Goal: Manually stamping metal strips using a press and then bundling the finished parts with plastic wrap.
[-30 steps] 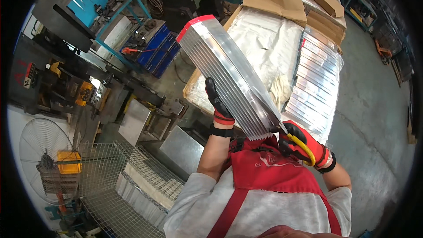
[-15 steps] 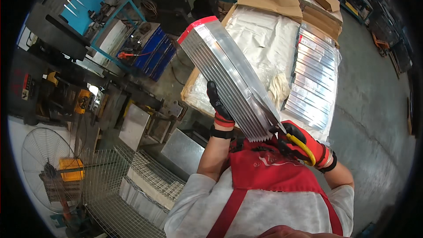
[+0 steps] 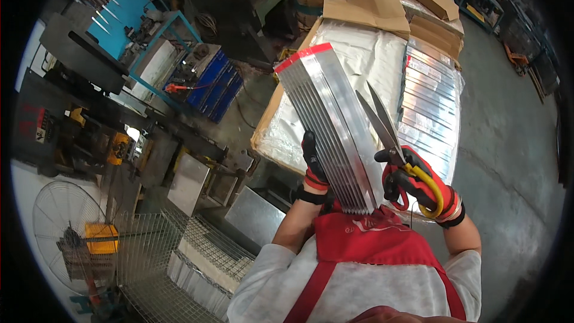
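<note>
Left hand [image 3: 314, 164] grasping metal strip bundle [image 3: 330, 128], right hand [image 3: 427, 164] clutching scissors [image 3: 389, 137], blades parted toward 11 o'clock. Sloppy swing toward 9 o'clock could scratch bundle, imo.

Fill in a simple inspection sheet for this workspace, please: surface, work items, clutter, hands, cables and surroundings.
Surface: crinkled white sheeting, with a row of shiny silver metal strips along its right side.
Job's things: ribbed silver metal bundle with a red far end; long metal scissors with yellow and red handles, blades apart, beside it.
Clutter: folded brown cardboard at the sheeting's far end.
Hands: black-and-red gloved left hand holds the bundle; black-and-red gloved right hand grips the scissors.
Cables: thin red cord on the blue metal drawer cabinet.
Surroundings: round wire-caged fan, grey floor.
</note>
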Motion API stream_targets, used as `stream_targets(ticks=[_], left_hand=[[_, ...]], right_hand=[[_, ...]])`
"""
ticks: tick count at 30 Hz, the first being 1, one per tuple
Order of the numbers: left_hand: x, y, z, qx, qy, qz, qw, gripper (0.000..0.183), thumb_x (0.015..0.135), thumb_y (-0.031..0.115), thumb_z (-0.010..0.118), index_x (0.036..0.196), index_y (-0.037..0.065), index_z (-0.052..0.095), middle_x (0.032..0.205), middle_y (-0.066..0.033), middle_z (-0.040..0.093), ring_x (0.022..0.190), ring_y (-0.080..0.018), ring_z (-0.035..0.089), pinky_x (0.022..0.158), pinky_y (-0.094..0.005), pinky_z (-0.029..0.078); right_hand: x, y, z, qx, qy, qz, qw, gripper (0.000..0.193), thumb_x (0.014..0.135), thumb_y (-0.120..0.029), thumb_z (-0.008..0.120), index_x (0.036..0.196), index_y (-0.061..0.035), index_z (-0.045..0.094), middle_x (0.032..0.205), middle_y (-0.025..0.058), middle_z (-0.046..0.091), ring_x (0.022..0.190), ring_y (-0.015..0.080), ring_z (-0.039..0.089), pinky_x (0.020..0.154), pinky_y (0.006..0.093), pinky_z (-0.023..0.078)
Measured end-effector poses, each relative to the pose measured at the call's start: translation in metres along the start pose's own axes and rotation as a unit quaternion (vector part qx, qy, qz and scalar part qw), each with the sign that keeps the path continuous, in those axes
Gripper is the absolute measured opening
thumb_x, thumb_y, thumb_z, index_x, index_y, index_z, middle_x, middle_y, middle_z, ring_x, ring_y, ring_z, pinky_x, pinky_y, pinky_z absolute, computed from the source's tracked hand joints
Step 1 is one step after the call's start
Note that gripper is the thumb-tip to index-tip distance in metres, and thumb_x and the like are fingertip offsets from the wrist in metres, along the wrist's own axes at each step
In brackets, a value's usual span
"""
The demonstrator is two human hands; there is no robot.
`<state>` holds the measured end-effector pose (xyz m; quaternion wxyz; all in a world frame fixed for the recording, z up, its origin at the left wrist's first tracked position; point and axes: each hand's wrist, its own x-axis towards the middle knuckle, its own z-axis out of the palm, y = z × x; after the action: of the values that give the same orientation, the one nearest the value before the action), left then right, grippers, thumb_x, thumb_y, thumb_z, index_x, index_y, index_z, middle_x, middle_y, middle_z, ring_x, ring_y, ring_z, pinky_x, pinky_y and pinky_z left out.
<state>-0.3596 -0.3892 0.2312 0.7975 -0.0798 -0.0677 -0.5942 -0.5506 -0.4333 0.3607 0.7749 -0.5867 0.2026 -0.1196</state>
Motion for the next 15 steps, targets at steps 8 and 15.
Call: stream_targets(ticks=[8,15], left_hand=[[-0.013,-0.001,-0.006,0.020,0.046,-0.080,0.996,0.059,0.074,0.048,0.045,0.115,0.006,0.041,0.104,-0.0161,0.052,0.088,-0.0314,0.054,0.075,-0.0439,0.047],[-0.018,-0.005,-0.009,0.084,-0.005,-0.124,0.989,0.073,0.071,0.060,0.038,0.115,0.002,0.040,0.090,-0.0250,0.054,0.073,-0.0360,0.056,0.063,-0.0442,0.046]], right_hand=[[0.010,-0.016,0.007,-0.006,-0.047,0.022,0.999,0.036,0.084,-0.020,0.048,0.113,-0.0015,0.039,0.084,0.0050,0.051,0.068,0.0092,0.051,0.061,0.0213,0.042],[0.017,-0.013,0.014,-0.027,-0.043,-0.001,0.999,0.034,0.084,-0.018,0.048,0.113,-0.0034,0.040,0.086,0.0040,0.051,0.069,0.0080,0.051,0.061,0.0222,0.043]])
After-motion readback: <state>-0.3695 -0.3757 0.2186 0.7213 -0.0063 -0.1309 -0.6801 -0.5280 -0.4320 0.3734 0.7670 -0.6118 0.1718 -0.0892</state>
